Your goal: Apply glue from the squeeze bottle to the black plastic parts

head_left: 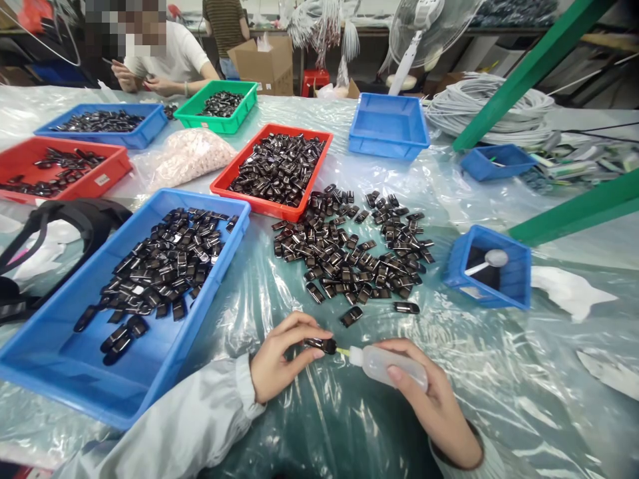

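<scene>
So the small black part is on the near side of the loose pile, pinched between thumb and fingers of the left hand, basically closed right on it. Right hand has its thumb and fingers wrapped around a squeeze bottle, yellowish nozzle aimed at the part's end. Big blue tray of similar parts sits left of the pile, red tray of more at its far-left edge, blue bin with a spoon to its right.

My worry: squeeze too hard and you'd probably flood the part or wet the fingertips; a loose pinch could let it twist off the nozzle.

Can't tell if the tip actually touches, or what's in the bottle. The fingers cover some of the part, and the right sleeve runs out of frame.
</scene>
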The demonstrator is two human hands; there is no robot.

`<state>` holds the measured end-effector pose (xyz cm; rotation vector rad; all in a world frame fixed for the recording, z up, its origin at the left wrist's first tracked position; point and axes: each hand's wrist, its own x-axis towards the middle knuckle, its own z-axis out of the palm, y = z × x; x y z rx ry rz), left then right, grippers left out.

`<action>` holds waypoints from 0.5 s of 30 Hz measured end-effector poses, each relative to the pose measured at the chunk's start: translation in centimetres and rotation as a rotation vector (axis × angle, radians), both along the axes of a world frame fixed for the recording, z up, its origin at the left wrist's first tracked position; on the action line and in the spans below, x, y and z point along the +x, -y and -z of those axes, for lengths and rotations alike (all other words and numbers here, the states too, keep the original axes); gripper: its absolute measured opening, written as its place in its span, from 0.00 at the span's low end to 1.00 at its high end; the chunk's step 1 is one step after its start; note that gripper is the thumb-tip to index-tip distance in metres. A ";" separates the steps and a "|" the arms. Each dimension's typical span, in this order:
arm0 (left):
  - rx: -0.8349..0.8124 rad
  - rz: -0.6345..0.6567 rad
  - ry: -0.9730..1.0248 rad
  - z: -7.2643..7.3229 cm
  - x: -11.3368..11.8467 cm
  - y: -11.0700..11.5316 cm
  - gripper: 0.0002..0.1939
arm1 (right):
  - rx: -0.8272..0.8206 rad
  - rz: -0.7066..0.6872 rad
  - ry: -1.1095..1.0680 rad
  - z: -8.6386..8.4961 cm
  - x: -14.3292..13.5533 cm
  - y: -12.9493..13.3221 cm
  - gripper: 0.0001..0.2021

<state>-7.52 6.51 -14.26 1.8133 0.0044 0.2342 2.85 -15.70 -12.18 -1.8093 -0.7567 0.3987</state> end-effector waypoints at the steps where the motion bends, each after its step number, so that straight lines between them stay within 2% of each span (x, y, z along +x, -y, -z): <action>1: 0.003 0.005 0.001 0.0 0.0 0.0 0.11 | -0.009 -0.010 -0.011 0.1 0.0 0.1 0.07; 6: -0.006 0.029 0.010 0.0 0.1 0.0 0.12 | -0.020 -0.039 -0.047 0.3 0.3 0.2 0.06; 15: -0.011 0.019 0.002 0.0 0.0 0.0 0.13 | 0.009 -0.002 -0.002 0.0 0.2 -0.4 0.07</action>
